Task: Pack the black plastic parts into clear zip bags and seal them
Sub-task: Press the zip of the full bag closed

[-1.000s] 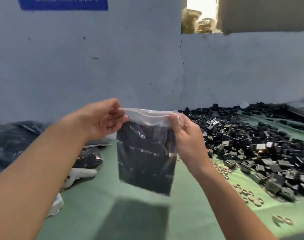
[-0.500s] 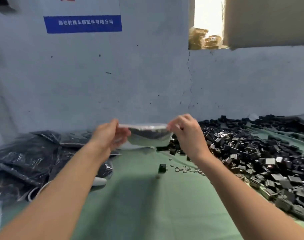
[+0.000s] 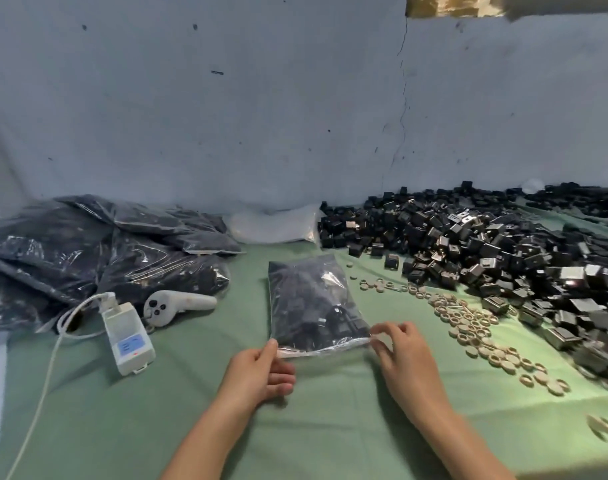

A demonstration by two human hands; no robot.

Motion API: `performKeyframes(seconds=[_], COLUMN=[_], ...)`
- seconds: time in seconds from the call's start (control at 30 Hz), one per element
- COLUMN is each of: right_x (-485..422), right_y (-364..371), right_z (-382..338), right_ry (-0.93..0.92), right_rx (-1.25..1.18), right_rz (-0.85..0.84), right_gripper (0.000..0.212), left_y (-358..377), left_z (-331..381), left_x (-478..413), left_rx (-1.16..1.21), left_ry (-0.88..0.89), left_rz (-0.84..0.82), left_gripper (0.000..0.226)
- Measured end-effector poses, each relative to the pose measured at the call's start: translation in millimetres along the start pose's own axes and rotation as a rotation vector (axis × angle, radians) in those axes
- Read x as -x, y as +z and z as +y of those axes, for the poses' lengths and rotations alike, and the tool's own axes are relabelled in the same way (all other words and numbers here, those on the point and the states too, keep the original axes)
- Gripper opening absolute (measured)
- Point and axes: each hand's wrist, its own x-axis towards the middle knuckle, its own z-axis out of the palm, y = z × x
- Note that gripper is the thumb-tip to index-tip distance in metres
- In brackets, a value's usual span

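Head view: a clear plastic zip bag (image 3: 313, 306) stuffed with black parts lies flat on the green cloth-covered table (image 3: 330, 438), its zip edge nearest the person. The left hand (image 3: 257, 372) pinches that edge's left corner, thumb on top; the right hand (image 3: 406, 362) pinches the right corner. A heap of loose black plastic parts (image 3: 486, 258) lies to the right.

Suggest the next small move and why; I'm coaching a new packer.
Probably slide the right hand along the zip strip toward the left hand, fingers pressing it shut: the filled bag lies flat on the cloth, both hands pinching its near corners.
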Motion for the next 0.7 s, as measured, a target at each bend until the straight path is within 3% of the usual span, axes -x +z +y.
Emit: performKeyframes(seconds=[0.07, 0.1, 0.2, 0.27, 0.37, 0.47, 0.7], right_x=[9.3, 13.5, 26.5, 30.5, 21.9, 7.8, 12.5], right_y=[-2.5, -2.0, 9.8, 21.6, 38.0, 49.8, 67.5], right_z=[-18.8, -29.5, -64.0, -80.9, -93.4, -98.8, -105.8], right_ry=[0.139, 0.245, 0.523, 0.594, 0.718, 0.746, 0.702], right_rx=[-0.23, -0.39, -0.869, -1.006, -1.191, -1.16, -1.129], right_rz=[0.05, -0.007, -0.493, -0.658, -0.553, -0.454, -0.481], right_gripper=[0.008, 0.009, 0.016, 0.021, 0.026, 0.028, 0.03], left_y=[-2.3, -3.5, -6.4, -7.3, -7.7, -7.8, -10.7], left_z=[-2.5, -3.9, -8.0, -11.1, -13.5, -15.3, -21.0], left_x=[0.5, 0.5, 1.8, 2.3, -0.9, -4.3, -8.7], left_rx=[0.004, 0.007, 0.006, -0.003, 0.027, 0.03, 0.009], left_ry=[-0.001, 0.008, 0.042, 0.06, 0.064, 0.072, 0.077], left_rz=[-0.019, -0.022, -0.025, -0.016, -0.023, -0.027, -0.008], left_gripper=[0.035, 0.034, 0.032, 0.032, 0.034, 0.034, 0.034])
